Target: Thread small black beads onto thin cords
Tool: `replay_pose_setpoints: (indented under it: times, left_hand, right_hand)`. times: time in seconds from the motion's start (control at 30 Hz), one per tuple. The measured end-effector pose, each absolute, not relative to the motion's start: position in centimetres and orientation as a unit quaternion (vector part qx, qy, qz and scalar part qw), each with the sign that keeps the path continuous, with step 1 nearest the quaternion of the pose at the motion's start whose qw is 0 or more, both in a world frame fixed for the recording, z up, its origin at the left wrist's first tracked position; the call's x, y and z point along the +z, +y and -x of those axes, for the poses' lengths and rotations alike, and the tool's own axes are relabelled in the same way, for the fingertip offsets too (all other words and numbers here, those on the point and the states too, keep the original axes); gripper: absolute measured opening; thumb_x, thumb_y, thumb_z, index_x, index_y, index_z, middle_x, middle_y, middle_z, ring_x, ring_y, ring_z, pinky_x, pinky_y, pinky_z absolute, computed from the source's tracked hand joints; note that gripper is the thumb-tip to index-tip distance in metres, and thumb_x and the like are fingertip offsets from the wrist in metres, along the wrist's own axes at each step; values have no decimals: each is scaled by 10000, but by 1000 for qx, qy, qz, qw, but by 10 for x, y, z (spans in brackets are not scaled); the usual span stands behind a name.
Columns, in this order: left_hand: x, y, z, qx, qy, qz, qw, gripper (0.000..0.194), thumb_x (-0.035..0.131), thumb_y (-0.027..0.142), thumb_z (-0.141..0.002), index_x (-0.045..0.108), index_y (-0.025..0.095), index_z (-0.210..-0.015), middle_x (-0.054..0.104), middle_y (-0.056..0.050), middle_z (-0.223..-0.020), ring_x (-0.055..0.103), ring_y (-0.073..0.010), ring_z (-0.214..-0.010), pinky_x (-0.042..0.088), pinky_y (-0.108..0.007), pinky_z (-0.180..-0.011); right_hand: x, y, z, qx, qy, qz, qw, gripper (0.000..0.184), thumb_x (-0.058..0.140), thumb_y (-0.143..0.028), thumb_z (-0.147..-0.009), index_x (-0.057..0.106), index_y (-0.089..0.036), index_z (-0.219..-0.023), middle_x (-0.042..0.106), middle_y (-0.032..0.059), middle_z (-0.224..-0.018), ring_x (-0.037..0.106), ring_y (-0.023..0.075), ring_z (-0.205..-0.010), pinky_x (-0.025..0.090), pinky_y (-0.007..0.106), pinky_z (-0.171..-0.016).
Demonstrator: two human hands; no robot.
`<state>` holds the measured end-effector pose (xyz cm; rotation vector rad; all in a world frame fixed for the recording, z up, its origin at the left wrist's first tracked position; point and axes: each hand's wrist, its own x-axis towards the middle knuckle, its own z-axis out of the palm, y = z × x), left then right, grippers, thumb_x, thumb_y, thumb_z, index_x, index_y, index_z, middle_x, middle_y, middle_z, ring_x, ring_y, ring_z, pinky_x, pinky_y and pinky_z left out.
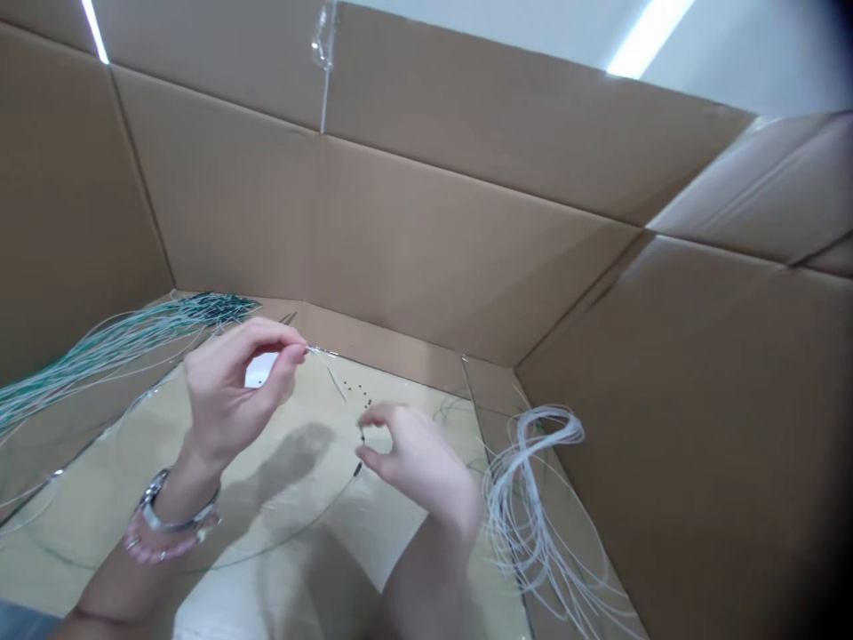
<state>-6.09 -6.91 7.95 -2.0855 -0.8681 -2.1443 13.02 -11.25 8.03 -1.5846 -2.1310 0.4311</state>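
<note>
Pink round beads [160, 556] are worn at the wrist of the left hand [227, 391], by which a thin, pale, wire-like strand [338, 385] is pinched—its long axis slanted down rightward to the right hand [423, 455], whose thumb and forefinger are held apart—with a slim black tubular piece [358, 469] set beside that thumb.

A pale counter [133, 458] is carrying small black pieces [364, 394] toward its far middle. Along its left side, a cardboard strip [86, 422] is supporting a green-and-white wire bundle [143, 336]; along its right, another strip [491, 391] is supporting looped white wires [523, 480].
</note>
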Motion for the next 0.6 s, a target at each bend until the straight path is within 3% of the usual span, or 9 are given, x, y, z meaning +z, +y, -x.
replay_pose_setpoints:
  times: [0.07, 0.13, 0.23, 0.33, 0.47, 0.6]
  left_hand:
    - [77, -69, 54, -629, -278, 725, -15, 82, 628, 107, -782, 622, 188, -775, 643, 19, -688, 583, -98, -614, 462, -215, -568]
    - [72, -67, 43, -584, -269, 763, -58, 61, 613, 119, -798, 617, 177, -781, 652, 12, -712, 591, -94, -635, 473, -205, -598]
    - [61, -59, 26, -604, -262, 741, -129, 57, 595, 156, -815, 620, 169, -765, 646, 3, -717, 594, -96, -651, 483, -201, -618]
    - [46, -39, 16, -617, -265, 711, -210, 84, 590, 235, -826, 632, 169, -796, 645, -10, -748, 601, -108, -668, 503, -214, -637]
    - [11, 0, 5, -453, -369, 779, -227, 246, 457, 296, -890, 604, 155, -1029, 642, -80, -1023, 609, -168, -927, 500, -301, -840]
    - [-38, 23, -10, -331, -418, 814, -232, 255, 472, 151, -822, 617, 83, -1021, 637, -151, -1049, 591, -250, -991, 453, -411, -914]
  right_hand:
    - [80, -109, -129, 177, -775, 543, 270, 396, 636, -273, -762, 565, -235, -1149, 640, 55, -1145, 589, 215, -1058, 462, 367, -883]
    - [81, -106, -122, 235, -757, 493, 358, 405, 509, -347, -875, 439, -255, -1263, 613, 50, -1160, 576, 167, -1057, 456, 345, -895]
    - [83, -102, -114, 277, -716, 480, 426, 223, 368, -367, -943, 493, -232, -1069, 622, 3, -856, 587, 129, -781, 460, 284, -710]
    - [82, -100, -114, 246, -677, 508, 473, 180, 387, -346, -937, 477, -215, -852, 557, -24, -744, 529, 114, -680, 397, 255, -629]
    - [81, -101, -123, 225, -635, 525, 520, 158, 389, -336, -937, 451, -220, -850, 483, -40, -682, 473, 99, -619, 360, 239, -586]
    - [84, -107, -131, 219, -609, 525, 553, 133, 379, -344, -944, 418, -232, -884, 397, -69, -607, 421, 81, -549, 339, 217, -535]
